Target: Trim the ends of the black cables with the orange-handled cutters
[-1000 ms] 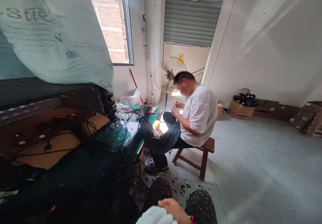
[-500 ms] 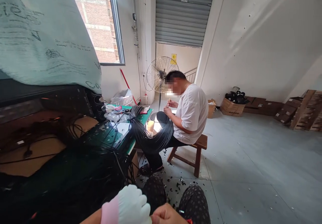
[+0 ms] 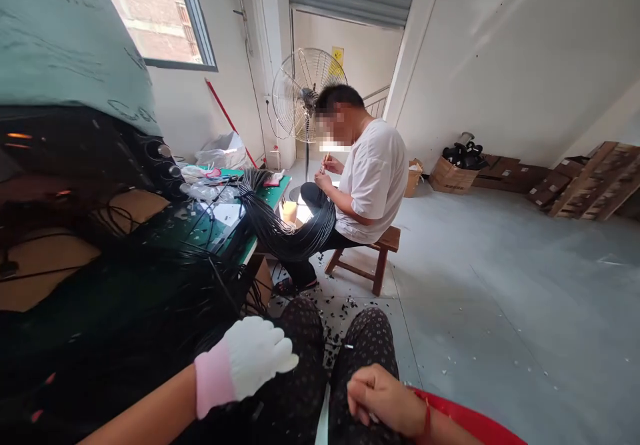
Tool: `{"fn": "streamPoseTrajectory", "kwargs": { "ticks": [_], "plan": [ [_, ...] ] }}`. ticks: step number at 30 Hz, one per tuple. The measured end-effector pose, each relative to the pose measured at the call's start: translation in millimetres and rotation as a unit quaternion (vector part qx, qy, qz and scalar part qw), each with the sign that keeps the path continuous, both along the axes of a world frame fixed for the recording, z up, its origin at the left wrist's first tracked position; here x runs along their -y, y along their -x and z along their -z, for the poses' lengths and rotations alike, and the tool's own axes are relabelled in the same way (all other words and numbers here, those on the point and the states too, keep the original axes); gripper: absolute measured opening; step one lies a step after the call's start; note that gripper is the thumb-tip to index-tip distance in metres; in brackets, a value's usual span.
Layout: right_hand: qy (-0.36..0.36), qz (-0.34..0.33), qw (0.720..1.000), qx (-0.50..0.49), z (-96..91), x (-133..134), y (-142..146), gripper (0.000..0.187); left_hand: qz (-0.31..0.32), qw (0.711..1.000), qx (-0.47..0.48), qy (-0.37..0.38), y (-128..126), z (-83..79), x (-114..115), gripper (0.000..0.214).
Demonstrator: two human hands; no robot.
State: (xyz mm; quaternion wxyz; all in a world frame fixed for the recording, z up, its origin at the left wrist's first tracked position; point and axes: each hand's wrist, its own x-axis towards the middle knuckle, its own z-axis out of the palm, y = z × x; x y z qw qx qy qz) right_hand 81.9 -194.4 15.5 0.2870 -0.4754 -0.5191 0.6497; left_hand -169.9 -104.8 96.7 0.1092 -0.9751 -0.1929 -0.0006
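My left hand [image 3: 253, 358] wears a white glove with a pink cuff. It hovers over my left knee beside a dark mass of black cables [image 3: 150, 311], its fingers curled loosely; I cannot see anything in it. My bare right hand [image 3: 383, 398] rests on my right thigh with the fingers closed in a pinch, and a thin pale strip [image 3: 323, 418] runs down just left of it. Whether the hand holds that strip is unclear. My knees in dotted dark trousers [image 3: 365, 338] point forward.
A person in a white shirt [image 3: 373, 178] sits on a wooden stool [image 3: 373, 265], handling a bundle of black cables [image 3: 295, 231] draped from a green table [image 3: 225, 225]. A fan [image 3: 300, 95] stands behind. A red tub rim [image 3: 475, 421] lies at my right. Cardboard boxes [image 3: 575, 185] line the far wall.
The view has tilted down and left. My gloved left hand has come further up into view over my knee, and my right hand now lies fully visible on my thigh.
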Motion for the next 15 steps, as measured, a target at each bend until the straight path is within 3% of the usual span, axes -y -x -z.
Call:
{"fn": "streamPoseTrajectory", "kwargs": {
  "ticks": [5,8,15],
  "plan": [
    [0.108,0.059,0.986,-0.116,9.8,-5.6,1.9,0.073,-0.033,0.999,0.018,0.021,2.2,11.8,-8.2,0.015],
    [0.151,0.066,0.975,-0.15,5.3,-11.8,4.0,0.077,-0.028,0.998,0.047,0.03,5.2,15.4,-10.6,0.021],
    [0.17,0.065,0.967,-0.176,2.1,-12.4,0.8,0.075,-0.032,0.997,0.065,0.032,12.1,17.3,-12.0,0.024]
  ]
}}
